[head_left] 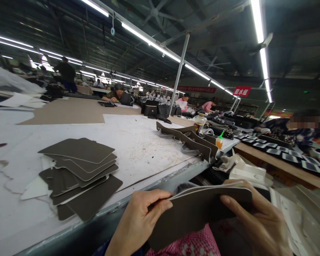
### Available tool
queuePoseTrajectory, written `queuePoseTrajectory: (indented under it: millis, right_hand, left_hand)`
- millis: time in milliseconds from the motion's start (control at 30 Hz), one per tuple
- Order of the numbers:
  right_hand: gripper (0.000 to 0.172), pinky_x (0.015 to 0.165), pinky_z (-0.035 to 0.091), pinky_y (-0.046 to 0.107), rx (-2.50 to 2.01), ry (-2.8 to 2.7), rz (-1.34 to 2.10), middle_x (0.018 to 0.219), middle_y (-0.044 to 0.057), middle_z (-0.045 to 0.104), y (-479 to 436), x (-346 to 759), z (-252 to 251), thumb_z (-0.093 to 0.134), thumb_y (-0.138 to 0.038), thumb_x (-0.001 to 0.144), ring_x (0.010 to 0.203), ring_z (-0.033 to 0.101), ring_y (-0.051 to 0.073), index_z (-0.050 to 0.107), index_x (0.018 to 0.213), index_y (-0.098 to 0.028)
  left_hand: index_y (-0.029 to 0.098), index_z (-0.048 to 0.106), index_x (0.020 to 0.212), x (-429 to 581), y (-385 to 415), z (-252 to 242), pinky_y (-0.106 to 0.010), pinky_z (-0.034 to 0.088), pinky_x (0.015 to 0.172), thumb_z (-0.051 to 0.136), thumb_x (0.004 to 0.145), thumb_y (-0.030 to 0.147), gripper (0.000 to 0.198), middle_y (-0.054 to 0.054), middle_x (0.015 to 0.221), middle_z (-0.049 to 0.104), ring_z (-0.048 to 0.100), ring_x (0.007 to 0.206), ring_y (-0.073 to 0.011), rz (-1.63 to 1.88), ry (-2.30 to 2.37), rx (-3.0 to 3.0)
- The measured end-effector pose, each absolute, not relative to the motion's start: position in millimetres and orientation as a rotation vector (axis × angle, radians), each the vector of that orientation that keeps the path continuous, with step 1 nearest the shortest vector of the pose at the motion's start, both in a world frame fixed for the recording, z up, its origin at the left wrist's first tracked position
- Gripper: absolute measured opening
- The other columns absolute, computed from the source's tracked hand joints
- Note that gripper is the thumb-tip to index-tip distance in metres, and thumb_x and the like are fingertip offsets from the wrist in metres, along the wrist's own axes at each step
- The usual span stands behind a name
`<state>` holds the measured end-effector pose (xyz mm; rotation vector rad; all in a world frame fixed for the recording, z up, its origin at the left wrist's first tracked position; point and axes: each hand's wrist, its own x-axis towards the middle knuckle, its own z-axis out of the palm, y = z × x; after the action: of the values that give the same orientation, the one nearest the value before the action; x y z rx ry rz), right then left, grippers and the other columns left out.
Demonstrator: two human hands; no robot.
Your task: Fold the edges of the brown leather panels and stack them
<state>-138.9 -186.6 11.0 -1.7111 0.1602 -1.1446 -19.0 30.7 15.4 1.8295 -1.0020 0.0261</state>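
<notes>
A dark brown-grey leather panel with rounded corners and a pale edge is held between my two hands, over my lap near the table's front edge. My left hand pinches its left end between thumb and fingers. At the other end my right hand grips it, thumb on the near face and fingers behind. The panel bows slightly, and a pale layer shows along its upper edge. On the table to the left lies a loose pile of similar dark panels, fanned unevenly, with pale pieces among them.
The white-covered table bears curved dark pieces and a green-tipped glue bottle at right. Black bags stand farther back. Cream scraps lie beyond my right hand. A co-worker works at the right-hand bench.
</notes>
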Motion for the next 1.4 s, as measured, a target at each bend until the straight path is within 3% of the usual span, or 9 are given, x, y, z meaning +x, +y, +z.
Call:
queuePoseTrajectory:
  millis: [133, 267, 600, 767, 1033, 1133, 1233, 1400]
  right_hand:
    - [0.01, 0.07, 0.047, 0.027, -1.866, 0.135, -1.271, 0.084, 0.001, 0.067, -177.4, -146.2, 14.6, 0.076, -0.036, 0.081, 0.071, 0.06, 0.019, 0.076, 0.074, -0.029]
    - [0.009, 0.071, 0.048, 0.026, -1.96, 0.093, -1.349, 0.081, -0.002, 0.068, -176.9, -150.4, 13.8, 0.074, -0.034, 0.083, 0.064, 0.059, 0.017, 0.075, 0.074, -0.031]
    - [0.01, 0.071, 0.051, 0.024, -2.009, 0.006, -1.33, 0.081, -0.002, 0.068, -178.0, -146.8, 14.3, 0.073, -0.037, 0.084, 0.062, 0.06, 0.017, 0.075, 0.076, -0.032]
    - [0.007, 0.071, 0.048, 0.022, -1.879, -0.01, -1.244, 0.086, 0.0, 0.071, -187.5, -140.0, 7.6, 0.077, -0.035, 0.082, 0.076, 0.063, 0.019, 0.077, 0.082, -0.029]
    - [0.027, 0.063, 0.046, 0.014, -1.357, -0.008, -0.974, 0.083, -0.001, 0.067, -210.5, -113.6, -15.3, 0.09, -0.038, 0.069, 0.073, 0.058, 0.012, 0.068, 0.068, -0.022]
    - [0.03, 0.06, 0.046, 0.015, -1.329, -0.011, -0.968, 0.08, -0.001, 0.065, -209.4, -109.8, -15.2, 0.09, -0.038, 0.067, 0.069, 0.056, 0.011, 0.066, 0.066, -0.02]
    - [0.031, 0.059, 0.045, 0.015, -1.306, -0.013, -0.961, 0.078, -0.001, 0.063, -206.5, -109.7, -14.4, 0.09, -0.037, 0.067, 0.067, 0.055, 0.011, 0.065, 0.065, -0.019]
    - [0.032, 0.056, 0.043, 0.017, -1.299, 0.012, -0.975, 0.076, -0.001, 0.062, -204.0, -107.2, -14.9, 0.089, -0.036, 0.069, 0.065, 0.053, 0.011, 0.063, 0.065, -0.018]
  left_hand:
    - [0.017, 0.068, 0.071, -15.0, 30.0, 16.0, -0.024, 0.031, 0.054, 0.055, 0.095, 0.039, 0.035, 0.002, 0.061, 0.05, 0.041, 0.059, -0.0129, -0.079, -0.996, 1.911]
    - [0.016, 0.061, 0.066, -12.1, 30.5, 18.7, -0.025, 0.026, 0.055, 0.056, 0.093, 0.037, 0.035, 0.004, 0.062, 0.041, 0.034, 0.061, -0.0113, -0.206, -1.003, 1.894]
    - [0.015, 0.069, 0.072, -16.7, 25.3, 21.1, -0.022, 0.028, 0.054, 0.057, 0.091, 0.032, 0.028, 0.004, 0.061, 0.047, 0.038, 0.059, -0.0106, -0.209, -1.027, 1.816]
    - [0.017, 0.076, 0.079, -20.3, 23.9, 15.9, -0.021, 0.036, 0.056, 0.059, 0.089, 0.032, 0.024, 0.002, 0.064, 0.06, 0.049, 0.06, -0.0117, -0.079, -0.964, 1.748]
    - [0.022, 0.079, 0.079, -32.3, 37.4, 14.3, -0.019, 0.045, 0.052, 0.062, 0.09, 0.028, 0.022, 0.001, 0.063, 0.071, 0.063, 0.057, -0.0138, 0.067, -1.148, 1.846]
    - [0.03, 0.082, 0.09, -34.4, 38.6, 9.4, -0.017, 0.054, 0.062, 0.067, 0.088, 0.027, 0.015, 0.003, 0.074, 0.078, 0.072, 0.068, -0.0141, 0.154, -1.105, 1.866]
    - [0.037, 0.082, 0.1, -32.4, 38.8, 5.5, -0.016, 0.058, 0.076, 0.071, 0.086, 0.025, 0.021, 0.005, 0.09, 0.082, 0.076, 0.083, -0.0142, 0.227, -1.088, 1.827]
    - [0.034, 0.077, 0.116, -21.9, 37.6, 3.1, -0.016, 0.059, 0.077, 0.066, 0.092, 0.025, 0.027, 0.003, 0.097, 0.082, 0.078, 0.085, -0.0138, 0.235, -1.297, 1.816]
